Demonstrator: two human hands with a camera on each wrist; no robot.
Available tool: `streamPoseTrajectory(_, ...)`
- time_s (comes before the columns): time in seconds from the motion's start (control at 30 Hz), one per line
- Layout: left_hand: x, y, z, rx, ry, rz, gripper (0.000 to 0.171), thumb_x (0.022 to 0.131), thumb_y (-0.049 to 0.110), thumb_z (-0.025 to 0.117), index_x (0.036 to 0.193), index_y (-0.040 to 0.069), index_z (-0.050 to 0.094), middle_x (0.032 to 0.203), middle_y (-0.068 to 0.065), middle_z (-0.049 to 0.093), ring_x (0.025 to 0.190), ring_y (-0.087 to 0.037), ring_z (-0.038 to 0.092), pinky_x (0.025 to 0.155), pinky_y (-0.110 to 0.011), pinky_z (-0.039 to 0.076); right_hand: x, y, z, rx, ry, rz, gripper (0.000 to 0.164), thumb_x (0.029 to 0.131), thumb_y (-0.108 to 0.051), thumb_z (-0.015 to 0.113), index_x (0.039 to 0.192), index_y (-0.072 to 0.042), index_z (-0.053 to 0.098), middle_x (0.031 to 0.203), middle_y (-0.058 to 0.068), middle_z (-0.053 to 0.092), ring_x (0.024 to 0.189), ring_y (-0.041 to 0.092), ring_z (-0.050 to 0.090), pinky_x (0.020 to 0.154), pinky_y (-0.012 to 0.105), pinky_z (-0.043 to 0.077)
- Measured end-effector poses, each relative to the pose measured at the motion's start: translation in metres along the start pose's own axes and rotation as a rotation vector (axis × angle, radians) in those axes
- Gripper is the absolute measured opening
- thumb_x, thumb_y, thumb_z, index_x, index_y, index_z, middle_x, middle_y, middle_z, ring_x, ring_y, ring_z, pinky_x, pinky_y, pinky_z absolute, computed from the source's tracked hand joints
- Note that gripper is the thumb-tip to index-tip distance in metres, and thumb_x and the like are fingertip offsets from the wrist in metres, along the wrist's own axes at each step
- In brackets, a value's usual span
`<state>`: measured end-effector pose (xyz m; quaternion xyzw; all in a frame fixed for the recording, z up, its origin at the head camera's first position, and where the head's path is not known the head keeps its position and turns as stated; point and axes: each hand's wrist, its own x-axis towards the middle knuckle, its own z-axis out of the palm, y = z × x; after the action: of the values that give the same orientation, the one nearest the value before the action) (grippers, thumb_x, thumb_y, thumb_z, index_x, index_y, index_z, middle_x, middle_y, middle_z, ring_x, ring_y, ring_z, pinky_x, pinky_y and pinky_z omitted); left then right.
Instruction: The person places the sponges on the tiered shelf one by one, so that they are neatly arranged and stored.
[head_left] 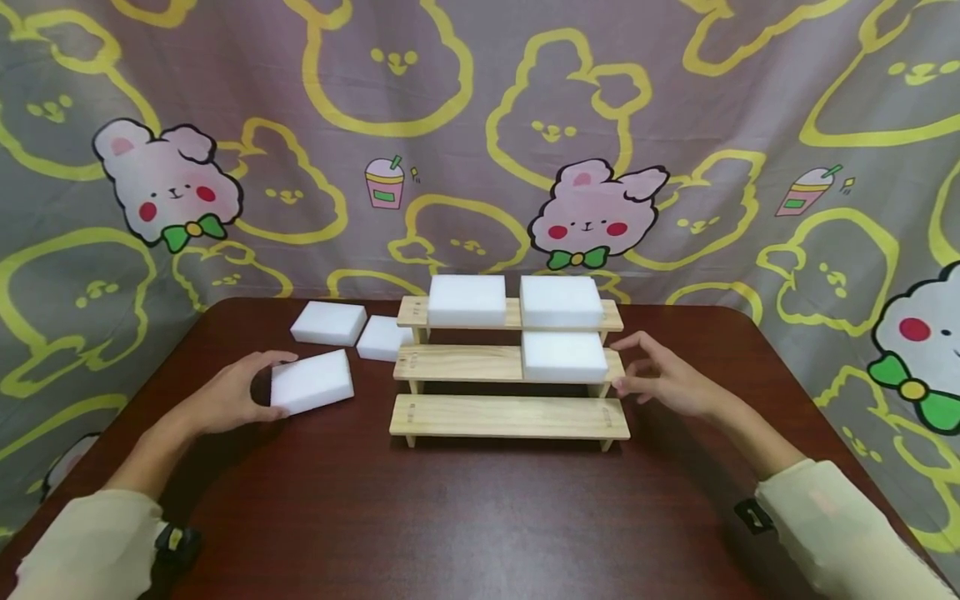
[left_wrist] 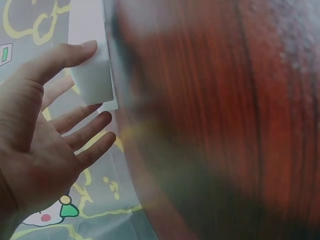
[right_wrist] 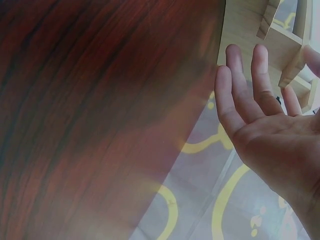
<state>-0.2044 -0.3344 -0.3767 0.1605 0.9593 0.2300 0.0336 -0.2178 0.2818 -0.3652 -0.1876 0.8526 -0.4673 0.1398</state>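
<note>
My left hand (head_left: 228, 393) pinches a white foam block (head_left: 311, 383) between thumb and fingers, tilted low over the table's left side. In the left wrist view the thumb lies across this block (left_wrist: 92, 80), while the lower fingers spread loose beneath. A three-tier wooden display rack (head_left: 480, 417) stands in the middle. At its right end, my right hand (head_left: 671, 379) has thumb and index finger at the front and back edges of the middle shelf; its other fingers extend in the right wrist view. Two foam blocks (head_left: 467, 300) sit on the top shelf, and another block (head_left: 564, 357) sits at the middle shelf's right.
Two loose foam blocks (head_left: 328, 323) lie left of the rack, the nearer one partly behind its left end. The dark red-brown table (head_left: 495, 517) runs back to a patterned curtain (head_left: 450, 167). A dark strap (head_left: 176, 542) shows at the left sleeve.
</note>
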Motion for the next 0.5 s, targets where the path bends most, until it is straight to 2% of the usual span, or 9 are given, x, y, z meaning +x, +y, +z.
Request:
streamPoseTrajectory(0.33, -0.003, 0.014, -0.006, -0.078, 0.051, 0.018, 0.079, 0.079, 0.022, 0.091, 0.143, -0.002, 0.049, 0.137, -0.029, 0.053, 0.115, -0.044, 0.054, 0.098, -0.066, 0.047, 0.001, 0.0, 0.0, 0.003, -0.002, -0.007, 0.054, 0.099, -0.012, 0.069, 0.142, -0.001, 0.037, 0.092, 0.015, 0.07, 0.094, 0.031, 0.07, 0.076, 0.045, 0.055)
streamPoseTrajectory(0.5, -0.005, 0.018, -0.008, -0.089, 0.08, 0.036, 0.076, 0.082, 0.025, 0.089, 0.142, -0.001, 0.05, 0.133, -0.028, 0.055, 0.109, -0.042, 0.06, 0.093, -0.063, 0.052, 0.0, -0.001, 0.0, -0.002, -0.001, -0.006, 0.054, 0.099, -0.012, 0.069, 0.142, -0.002, 0.037, 0.093, 0.015, 0.07, 0.094, 0.033, 0.07, 0.076, 0.045, 0.055)
